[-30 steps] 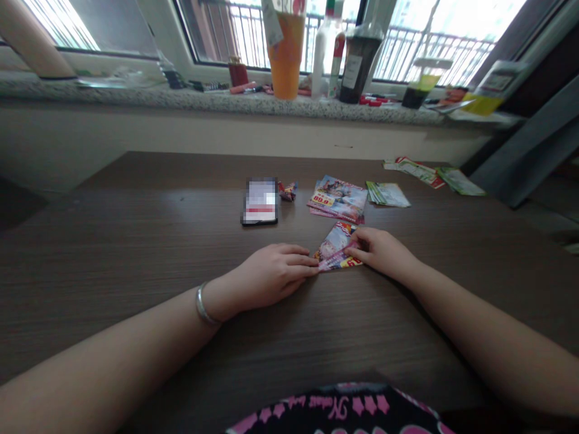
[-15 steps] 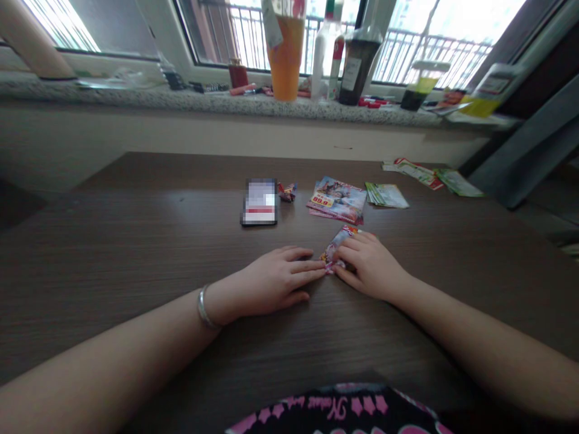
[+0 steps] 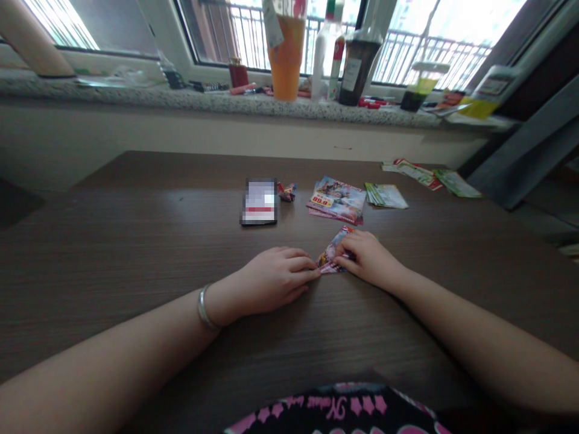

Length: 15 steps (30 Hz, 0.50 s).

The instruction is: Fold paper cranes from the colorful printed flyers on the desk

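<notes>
A colourful printed leaflet (image 3: 329,252) lies on the brown table, partly covered by my right hand. It looks folded, with a pointed near-left corner. My left hand (image 3: 283,278), wearing a silver bangle at the wrist, has its fingers drawn together, the tips on that corner. My right hand (image 3: 364,256) grips the leaflet from the right, fingers bent over it and thumb near its lower edge; part of its grip is hidden. Just beyond lies a small stack of similar leaflets (image 3: 338,199), the top one printed with "89.9".
A phone (image 3: 259,204) with a blurred screen lies left of the stack, beside a small crumpled wrapper (image 3: 286,192). Green-white papers (image 3: 386,196) and more folded papers (image 3: 418,173) lie to the right. Bottles and a cup of orange drink (image 3: 287,57) stand on the granite windowsill (image 3: 217,102).
My left fingers have closed together and drawn slightly left at the leaflet's corner. The leaflet's near edge has shifted and shows more below my right hand.
</notes>
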{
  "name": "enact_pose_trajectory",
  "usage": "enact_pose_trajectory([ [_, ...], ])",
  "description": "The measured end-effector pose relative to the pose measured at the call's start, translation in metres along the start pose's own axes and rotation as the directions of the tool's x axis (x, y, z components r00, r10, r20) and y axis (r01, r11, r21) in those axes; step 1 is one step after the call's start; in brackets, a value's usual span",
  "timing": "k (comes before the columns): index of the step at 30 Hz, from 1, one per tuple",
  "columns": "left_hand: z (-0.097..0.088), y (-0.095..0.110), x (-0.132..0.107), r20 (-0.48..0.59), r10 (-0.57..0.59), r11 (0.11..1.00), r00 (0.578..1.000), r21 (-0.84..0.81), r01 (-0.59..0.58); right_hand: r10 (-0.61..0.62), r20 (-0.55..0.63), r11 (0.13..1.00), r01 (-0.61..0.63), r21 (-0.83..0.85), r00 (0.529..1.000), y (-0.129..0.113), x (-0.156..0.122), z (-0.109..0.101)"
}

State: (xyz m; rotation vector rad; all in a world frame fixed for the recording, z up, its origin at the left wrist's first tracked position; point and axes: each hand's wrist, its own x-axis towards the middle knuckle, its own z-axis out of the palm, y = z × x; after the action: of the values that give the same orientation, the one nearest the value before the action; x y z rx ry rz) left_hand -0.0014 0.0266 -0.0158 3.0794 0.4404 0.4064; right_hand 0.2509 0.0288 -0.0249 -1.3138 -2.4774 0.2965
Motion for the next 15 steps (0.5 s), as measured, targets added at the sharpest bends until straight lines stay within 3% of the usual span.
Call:
enact_pose_trajectory([
  [10, 0.001, 0.0, 0.001, -0.002, -0.001, 1.0, 1.0, 0.003, 0.001, 0.009, 0.018, 0.999, -0.008, -0.048, 1.0, -0.002, 0.0, -0.002],
  [15, 0.002, 0.005, 0.005, -0.004, -0.016, 0.999, 1.0, 0.048, 0.016, -0.004, -0.006, 0.969, 0.002, -0.247, 1.0, -0.011, -0.001, -0.002],
])
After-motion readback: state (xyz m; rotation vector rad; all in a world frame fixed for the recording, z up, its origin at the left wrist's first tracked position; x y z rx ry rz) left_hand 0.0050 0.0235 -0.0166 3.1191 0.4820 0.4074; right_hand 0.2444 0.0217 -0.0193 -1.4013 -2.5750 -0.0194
